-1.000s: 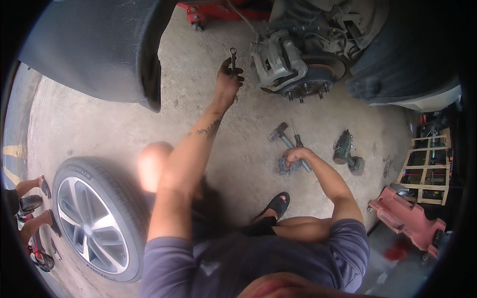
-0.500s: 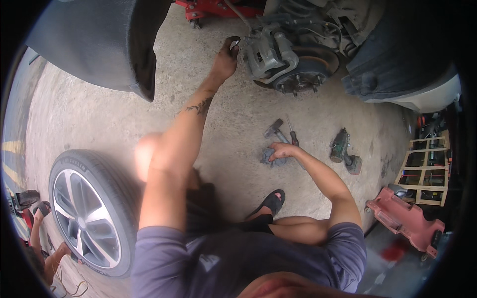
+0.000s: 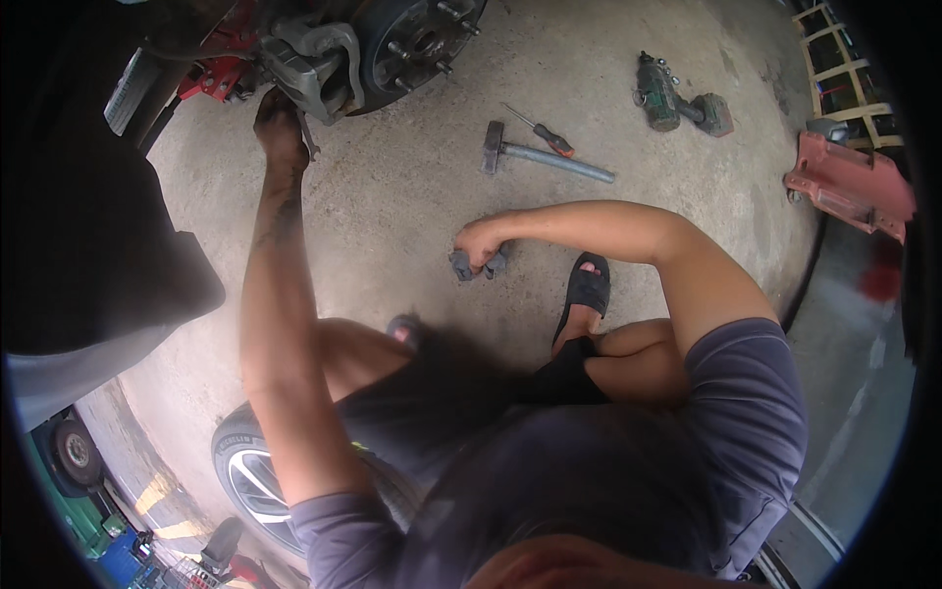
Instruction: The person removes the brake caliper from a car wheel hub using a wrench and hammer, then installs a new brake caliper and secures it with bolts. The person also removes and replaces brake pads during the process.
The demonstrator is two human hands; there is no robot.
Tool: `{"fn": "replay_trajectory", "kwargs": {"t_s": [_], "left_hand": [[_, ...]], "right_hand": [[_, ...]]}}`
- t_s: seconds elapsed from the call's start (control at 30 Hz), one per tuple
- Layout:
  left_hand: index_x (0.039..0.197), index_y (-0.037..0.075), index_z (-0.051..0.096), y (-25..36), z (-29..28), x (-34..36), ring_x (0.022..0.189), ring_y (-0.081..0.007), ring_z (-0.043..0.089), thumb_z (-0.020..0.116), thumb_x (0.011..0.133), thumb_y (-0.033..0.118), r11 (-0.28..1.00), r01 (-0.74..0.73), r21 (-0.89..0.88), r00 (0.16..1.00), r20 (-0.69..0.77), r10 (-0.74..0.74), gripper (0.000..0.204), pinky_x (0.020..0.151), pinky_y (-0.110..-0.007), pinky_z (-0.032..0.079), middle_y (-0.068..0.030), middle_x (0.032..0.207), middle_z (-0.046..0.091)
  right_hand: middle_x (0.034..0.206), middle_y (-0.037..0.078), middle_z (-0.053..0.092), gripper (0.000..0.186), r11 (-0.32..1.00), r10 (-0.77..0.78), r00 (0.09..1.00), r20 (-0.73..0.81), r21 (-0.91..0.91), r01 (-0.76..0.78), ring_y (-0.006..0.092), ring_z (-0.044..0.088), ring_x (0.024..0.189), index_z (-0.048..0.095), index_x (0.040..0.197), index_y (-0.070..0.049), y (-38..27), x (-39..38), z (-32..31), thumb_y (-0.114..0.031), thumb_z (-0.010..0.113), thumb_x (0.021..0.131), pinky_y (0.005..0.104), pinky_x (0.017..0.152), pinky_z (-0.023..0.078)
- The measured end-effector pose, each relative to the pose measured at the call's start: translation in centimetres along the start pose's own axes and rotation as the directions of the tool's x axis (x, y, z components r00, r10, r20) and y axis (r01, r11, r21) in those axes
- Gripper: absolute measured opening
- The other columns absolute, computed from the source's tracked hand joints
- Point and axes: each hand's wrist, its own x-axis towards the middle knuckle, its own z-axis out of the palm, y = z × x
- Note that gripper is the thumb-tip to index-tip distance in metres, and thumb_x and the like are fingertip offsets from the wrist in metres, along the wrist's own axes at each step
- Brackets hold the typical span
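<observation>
My left hand (image 3: pixel 281 130) reaches up beside the grey brake caliper (image 3: pixel 312 74), fingers closed on a metal spanner (image 3: pixel 309 142) whose jaw end sticks out below the hand. The rest of the spanner is hidden by the hand and the caliper. The caliper sits at the left of the brake disc and hub (image 3: pixel 424 47), with several wheel studs showing. Low over the floor, my right hand (image 3: pixel 481 243) is closed on a crumpled grey rag (image 3: pixel 493 263). Beyond it lie a hammer (image 3: pixel 554 163) with a metal handle and a screwdriver (image 3: pixel 549 137).
A green cordless impact wrench (image 3: pixel 677 100) lies on the floor at the right. Farther right are a red creeper (image 3: pixel 852 183) and a wooden slatted frame (image 3: pixel 839 64). A red jack (image 3: pixel 228 69) is behind the caliper. The removed wheel (image 3: pixel 257 476) stands by my left arm.
The view has turned, shifting the scene. My left hand has come in close under the caliper with the spanner. My right hand has drawn the rag away from the hammer, toward me.
</observation>
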Motion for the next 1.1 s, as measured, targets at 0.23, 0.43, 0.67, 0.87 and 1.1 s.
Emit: {"fn": "replay_trajectory", "kwargs": {"t_s": [0.23, 0.43, 0.67, 0.87, 1.1], "left_hand": [[0.091, 0.001, 0.062, 1.5, -1.0, 1.8, 0.088, -0.0344, 0.057, 0.060, 0.078, 0.004, 0.882, -0.378, 0.281, 0.919, 0.229, 0.321, 0.013, 0.074, -0.040, 0.046, -0.0148, 0.093, 0.059], [0.116, 0.001, 0.058, 1.0, -1.5, 2.9, 0.098, -0.0217, 0.060, 0.054, 0.089, 0.004, 0.982, 0.066, -0.176, 0.945, 0.327, -0.005, 0.027, 0.084, -0.031, 0.048, -0.0103, 0.110, 0.061], [0.107, -0.002, 0.059, 2.8, -0.8, 1.9, 0.094, -0.0203, 0.060, 0.048, 0.092, 0.008, 0.995, 0.030, -0.094, 0.964, 0.266, -0.004, 0.021, 0.083, -0.032, 0.049, -0.0106, 0.103, 0.060], [0.095, -0.001, 0.060, 2.4, 0.3, 2.3, 0.086, -0.0302, 0.059, 0.058, 0.080, 0.000, 0.758, 0.348, -0.552, 0.937, 0.211, -0.277, 0.015, 0.075, -0.035, 0.048, -0.0158, 0.094, 0.058], [0.113, -0.001, 0.057, 2.4, 1.6, 1.6, 0.100, -0.0195, 0.059, 0.049, 0.097, 0.030, 0.485, 0.453, -0.748, 0.878, 0.279, -0.389, 0.036, 0.088, -0.034, 0.047, -0.0096, 0.108, 0.062]], "right_hand": [[0.127, 0.031, 0.052, 0.080, 0.975, 0.180, 0.926, -0.332, 0.188, -0.122, 0.0356, 0.053, 0.118, 0.042, 0.131, 0.015, 10.8, -6.7, -3.7, -0.035, 0.073, 0.077, 0.0425, 0.093, 0.046], [0.132, 0.022, 0.053, 0.076, 0.904, 0.405, 0.880, -0.247, -0.039, -0.426, 0.0317, 0.064, 0.087, 0.045, 0.137, -0.002, 18.9, -4.3, -1.2, -0.041, 0.071, 0.078, 0.0456, 0.086, 0.047], [0.126, 0.016, 0.060, 0.062, 0.991, 0.131, 0.886, -0.445, 0.070, -0.111, 0.0276, 0.064, 0.093, 0.049, 0.136, -0.010, 19.2, -5.7, -4.3, -0.037, 0.068, 0.084, 0.0370, 0.085, 0.050], [0.099, 0.018, 0.065, 0.034, 0.820, 0.409, 0.577, -0.707, 0.008, -0.572, 0.0326, 0.063, 0.098, 0.059, 0.105, 0.001, 16.7, -4.5, -2.4, -0.023, 0.067, 0.083, 0.0424, 0.083, 0.050], [0.104, 0.018, 0.064, 0.035, 0.706, 0.305, 0.556, -0.773, -0.209, -0.677, 0.0339, 0.061, 0.100, 0.059, 0.104, 0.000, 20.9, -2.6, 0.3, -0.030, 0.063, 0.085, 0.0471, 0.083, 0.046]]}}
